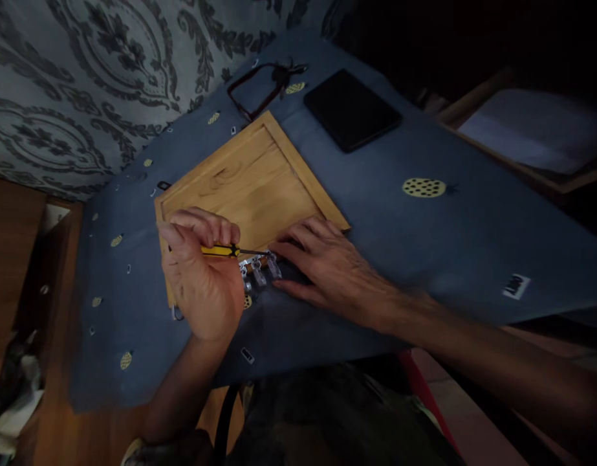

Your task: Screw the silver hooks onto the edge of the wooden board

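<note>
Yellow screwdriver in curled left hand; right hand half-open at shiny clips; wooden frame around something pale.

Wooden panel, black slab on tablecloth

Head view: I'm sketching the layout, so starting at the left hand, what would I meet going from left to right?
Left hand → yellow-handled screwdriver → right hand → large pineapple print → white rectangular print.
</note>
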The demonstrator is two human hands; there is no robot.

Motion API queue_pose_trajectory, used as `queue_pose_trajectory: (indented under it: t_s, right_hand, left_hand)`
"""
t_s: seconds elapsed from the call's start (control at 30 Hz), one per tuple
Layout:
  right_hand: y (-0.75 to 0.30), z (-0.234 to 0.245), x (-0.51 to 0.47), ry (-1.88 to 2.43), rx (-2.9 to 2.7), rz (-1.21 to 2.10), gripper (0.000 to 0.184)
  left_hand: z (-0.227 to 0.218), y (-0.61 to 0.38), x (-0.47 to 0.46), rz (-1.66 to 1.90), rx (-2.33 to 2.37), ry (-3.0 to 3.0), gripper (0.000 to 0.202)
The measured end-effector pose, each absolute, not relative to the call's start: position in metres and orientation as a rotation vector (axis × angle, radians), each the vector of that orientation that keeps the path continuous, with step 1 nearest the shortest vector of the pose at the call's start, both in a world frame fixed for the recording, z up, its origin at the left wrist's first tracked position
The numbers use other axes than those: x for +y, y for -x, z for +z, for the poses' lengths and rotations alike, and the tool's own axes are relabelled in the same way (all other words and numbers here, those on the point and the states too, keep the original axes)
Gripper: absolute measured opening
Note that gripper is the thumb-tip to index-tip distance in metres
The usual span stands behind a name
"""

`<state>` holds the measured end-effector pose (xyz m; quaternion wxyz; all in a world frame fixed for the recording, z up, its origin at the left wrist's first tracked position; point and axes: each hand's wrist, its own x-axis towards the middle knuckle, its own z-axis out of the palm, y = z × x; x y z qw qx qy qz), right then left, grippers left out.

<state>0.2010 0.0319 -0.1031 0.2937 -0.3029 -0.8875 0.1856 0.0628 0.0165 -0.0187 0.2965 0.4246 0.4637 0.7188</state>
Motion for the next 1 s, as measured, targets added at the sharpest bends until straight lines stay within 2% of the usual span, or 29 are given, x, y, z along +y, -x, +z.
queue_pose_trajectory:
  t_s: [0.5, 1.0]
  right_hand:
    - [-0.2021, -0.1021, 0.0323, 0.806, -2.367, 0.538, 0.035]
    - [-0.2021, -0.1004, 0.0325, 0.803, -2.377, 0.523, 0.034]
  left_hand:
    - [-0.0256, -0.0612, 0.0155, 1.916, 1.184, -1.189, 0.054]
    - [-0.0232, -0.0694, 0.0144, 1.877, 1.178, -1.218, 0.060]
